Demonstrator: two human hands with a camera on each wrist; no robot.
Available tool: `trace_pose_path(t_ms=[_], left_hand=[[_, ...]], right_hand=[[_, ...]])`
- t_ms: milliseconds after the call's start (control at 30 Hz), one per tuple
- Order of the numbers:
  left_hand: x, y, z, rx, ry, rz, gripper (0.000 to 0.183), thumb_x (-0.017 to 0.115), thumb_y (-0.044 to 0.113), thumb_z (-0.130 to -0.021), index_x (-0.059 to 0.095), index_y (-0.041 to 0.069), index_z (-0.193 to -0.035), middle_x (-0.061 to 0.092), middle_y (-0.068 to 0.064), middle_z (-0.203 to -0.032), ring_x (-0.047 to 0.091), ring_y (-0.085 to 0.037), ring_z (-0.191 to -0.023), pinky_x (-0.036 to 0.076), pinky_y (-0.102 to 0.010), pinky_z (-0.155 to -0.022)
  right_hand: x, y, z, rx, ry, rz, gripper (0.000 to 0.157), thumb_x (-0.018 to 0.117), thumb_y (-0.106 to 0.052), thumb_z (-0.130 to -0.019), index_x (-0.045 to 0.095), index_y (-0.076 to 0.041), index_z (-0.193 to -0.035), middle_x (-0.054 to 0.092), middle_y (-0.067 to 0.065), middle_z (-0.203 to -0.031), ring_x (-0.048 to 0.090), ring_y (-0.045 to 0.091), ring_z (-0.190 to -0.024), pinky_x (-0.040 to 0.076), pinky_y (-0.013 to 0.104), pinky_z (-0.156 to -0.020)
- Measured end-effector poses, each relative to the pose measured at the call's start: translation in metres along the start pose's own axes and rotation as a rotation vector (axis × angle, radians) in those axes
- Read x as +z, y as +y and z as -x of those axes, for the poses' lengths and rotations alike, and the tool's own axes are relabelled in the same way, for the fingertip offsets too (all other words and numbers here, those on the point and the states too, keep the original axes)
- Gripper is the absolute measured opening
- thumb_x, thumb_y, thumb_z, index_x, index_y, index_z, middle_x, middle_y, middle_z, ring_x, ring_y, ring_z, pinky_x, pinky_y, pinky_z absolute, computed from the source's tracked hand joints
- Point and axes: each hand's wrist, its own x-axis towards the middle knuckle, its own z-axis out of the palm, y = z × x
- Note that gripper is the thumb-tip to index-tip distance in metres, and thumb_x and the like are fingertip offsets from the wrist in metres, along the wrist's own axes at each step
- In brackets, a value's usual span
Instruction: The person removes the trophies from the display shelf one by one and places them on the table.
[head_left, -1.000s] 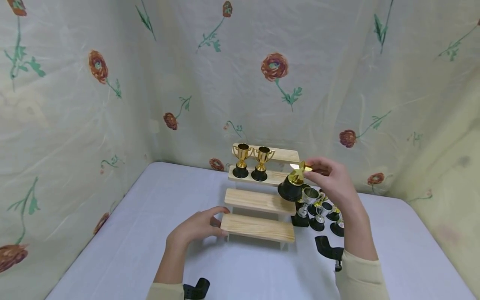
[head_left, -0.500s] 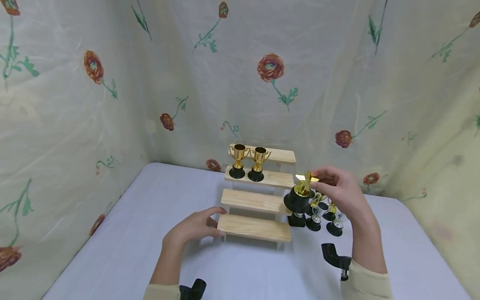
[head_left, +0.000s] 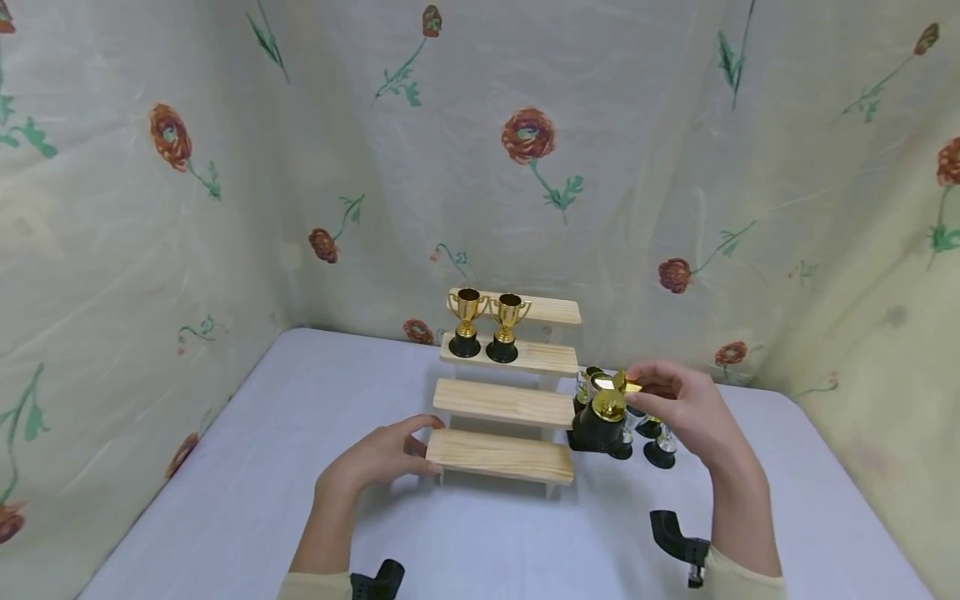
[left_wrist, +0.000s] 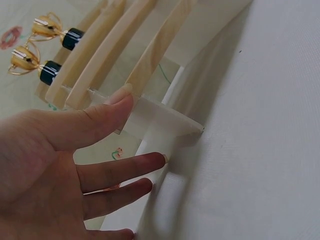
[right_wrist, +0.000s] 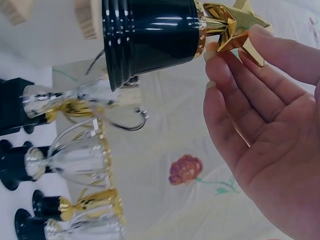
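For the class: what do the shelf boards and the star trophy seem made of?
Shelf boards: pale, smooth wood, judging by visible grain.
Star trophy: perhaps plastic; the star has a mirror-like gold finish, the black base glossy highlights. Metal remains possible.

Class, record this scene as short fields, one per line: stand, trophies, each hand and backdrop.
Stand: four-tier wooden display stand on a white tablecloth
On stand: two gold cup trophies, side by side, second tier from top, toward its left end
Right hand: pinches a star trophy by its gold star
Left hand: touches lowest tier's left end
Right of stand: silver cup trophies, partly hidden
Backdrop: flowered curtain
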Motion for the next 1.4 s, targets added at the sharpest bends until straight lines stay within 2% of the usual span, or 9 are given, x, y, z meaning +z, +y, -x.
trace_pose_path(t_ms=[300, 633, 1067, 1400], left_hand=[[-0.001, 0.001, 0.000, -0.012, -0.001, 0.007, 0.058, 0.082, 0.034, -0.080, 0.056, 0.036, -0.132, 0.072, -0.007, -0.114, 0.065, -0.023, -0.103, 0.050, -0.050, -0.085], [0.001, 0.000, 0.000, 0.009, 0.003, 0.005, 0.057, 0.082, 0.033, -0.080, 0.056, 0.035, -0.131, 0.073, -0.006, -0.112, 0.065, -0.021, -0.101, 0.049, -0.048, -0.083], [0.000, -0.002, 0.001, 0.019, -0.006, 0.001, 0.057, 0.082, 0.034, -0.079, 0.057, 0.036, -0.130, 0.073, -0.005, -0.111, 0.064, -0.020, -0.100, 0.048, -0.047, -0.081], [0.000, 0.000, 0.001, 0.008, -0.004, 0.018, 0.057, 0.082, 0.033, -0.080, 0.057, 0.036, -0.131, 0.073, -0.005, -0.110, 0.065, -0.020, -0.098, 0.049, -0.044, -0.077]], right_hand=[[0.003, 0.014, 0.010, 0.014, 0.024, -0.012, 0.032, 0.070, -0.021, -0.093, 0.064, -0.001, -0.117, 0.069, 0.017, -0.109, 0.065, 0.010, -0.086, 0.053, 0.021, -0.075], [0.008, 0.022, 0.013, -0.024, 0.075, -0.046, 0.027, 0.071, -0.015, -0.091, 0.065, 0.001, -0.113, 0.069, 0.018, -0.106, 0.065, 0.006, -0.082, 0.053, 0.021, -0.074], [0.020, 0.032, 0.009, 0.055, -0.016, -0.062, 0.030, 0.070, -0.010, -0.090, 0.062, 0.001, -0.117, 0.067, 0.017, -0.113, 0.065, 0.013, -0.089, 0.053, 0.021, -0.075], [0.033, 0.038, 0.001, 0.083, -0.108, -0.054, 0.027, 0.073, -0.007, -0.084, 0.064, 0.002, -0.108, 0.069, 0.016, -0.105, 0.066, 0.016, -0.087, 0.053, 0.027, -0.075]])
